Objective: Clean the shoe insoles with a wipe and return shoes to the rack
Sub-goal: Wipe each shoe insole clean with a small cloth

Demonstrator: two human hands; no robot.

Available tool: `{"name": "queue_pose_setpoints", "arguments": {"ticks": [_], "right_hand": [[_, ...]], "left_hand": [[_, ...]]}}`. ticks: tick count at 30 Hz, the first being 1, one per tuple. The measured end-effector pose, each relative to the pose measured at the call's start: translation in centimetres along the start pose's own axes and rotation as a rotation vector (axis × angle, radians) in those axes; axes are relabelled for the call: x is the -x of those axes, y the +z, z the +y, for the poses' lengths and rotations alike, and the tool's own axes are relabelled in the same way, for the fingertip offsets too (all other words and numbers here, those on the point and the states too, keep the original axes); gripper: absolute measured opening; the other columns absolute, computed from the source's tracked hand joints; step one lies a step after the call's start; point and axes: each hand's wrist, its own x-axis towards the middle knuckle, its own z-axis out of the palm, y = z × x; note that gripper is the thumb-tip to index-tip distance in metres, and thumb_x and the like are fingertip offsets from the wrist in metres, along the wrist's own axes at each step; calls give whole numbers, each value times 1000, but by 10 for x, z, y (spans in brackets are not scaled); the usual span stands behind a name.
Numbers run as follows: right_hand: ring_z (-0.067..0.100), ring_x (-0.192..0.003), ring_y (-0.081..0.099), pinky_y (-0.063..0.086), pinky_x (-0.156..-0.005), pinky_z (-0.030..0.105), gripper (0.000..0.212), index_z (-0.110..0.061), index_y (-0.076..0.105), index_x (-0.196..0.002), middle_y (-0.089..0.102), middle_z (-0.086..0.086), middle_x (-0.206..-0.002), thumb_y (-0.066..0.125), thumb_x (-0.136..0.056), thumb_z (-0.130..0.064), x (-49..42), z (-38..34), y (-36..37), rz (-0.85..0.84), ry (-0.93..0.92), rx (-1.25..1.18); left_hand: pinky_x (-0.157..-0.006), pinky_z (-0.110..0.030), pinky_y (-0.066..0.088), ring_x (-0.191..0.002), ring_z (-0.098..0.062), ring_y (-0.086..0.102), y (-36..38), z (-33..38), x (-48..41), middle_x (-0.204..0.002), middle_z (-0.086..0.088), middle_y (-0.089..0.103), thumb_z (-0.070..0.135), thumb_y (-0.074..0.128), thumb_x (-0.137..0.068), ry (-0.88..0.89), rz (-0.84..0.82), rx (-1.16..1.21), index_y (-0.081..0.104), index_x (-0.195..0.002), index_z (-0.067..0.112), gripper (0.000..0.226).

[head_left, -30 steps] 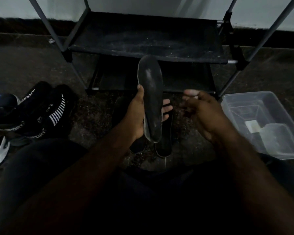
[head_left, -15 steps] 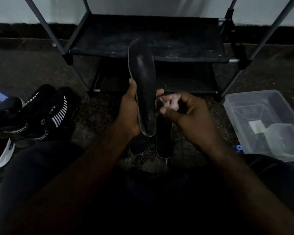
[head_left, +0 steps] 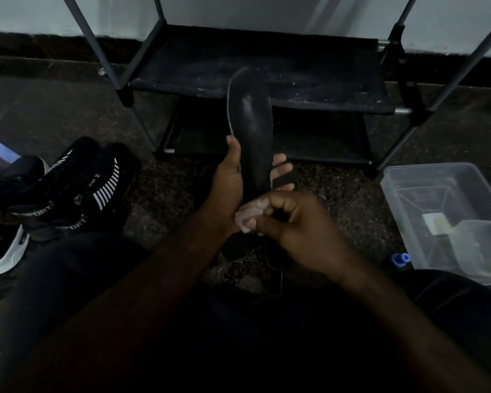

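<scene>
In the left hand (head_left: 227, 188), dark upright insole (head_left: 251, 123), pale rim, wipe (head_left: 245, 220) below

The rack (head_left: 309, 72) stands behind the insole (head_left: 251, 131). Sneakers (head_left: 97, 191) lie on the floor (head_left: 54, 103) to its left, a bin (head_left: 425, 167) to its right

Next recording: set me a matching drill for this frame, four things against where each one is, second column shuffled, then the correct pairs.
Things
1. insole
2. wipe
3. clear plastic bin
4. striped black sneakers

Places
A. on the floor, left side
B. pinched in the right hand
C. gripped by the left hand, in front of the rack
D. on the floor, right side

Pairs: 1-C, 2-B, 3-D, 4-A
</scene>
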Motion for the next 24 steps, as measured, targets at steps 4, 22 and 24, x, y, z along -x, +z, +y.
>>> {"name": "queue_pose_setpoints", "arguments": {"ticks": [4, 22, 24], "right_hand": [[18, -77, 69, 54, -67, 27, 11, -4, 72, -94, 75, 7, -88, 63, -90, 2, -8, 3, -28, 245, 33, -189], [12, -74, 69, 54, -70, 30, 9, -12, 75, -89, 75, 0, -82, 69, -89, -5, -11, 16, -25, 384, 83, -20], [7, -82, 70, 54, -77, 23, 10, -13, 75, -90, 75, -4, -87, 68, -89, -6, -8, 18, -14, 355, 72, 81]], "left_hand": [[-75, -41, 56, -88, -30, 67, 4, 5, 3, -97, -15, 69, 75, 16, -89, -40, -84, -18, 64, -106, 2, 89], [-90, -46, 53, -95, -25, 66, 5, 5, 1, -103, -14, 64, 67, 17, -95, 86, -93, 36, 55, -120, 4, 78], [-90, -46, 51, -96, -24, 67, 3, 4, 2, -101, -12, 65, 69, 17, -94, 68, -90, 3, 57, -116, 4, 79]]}}
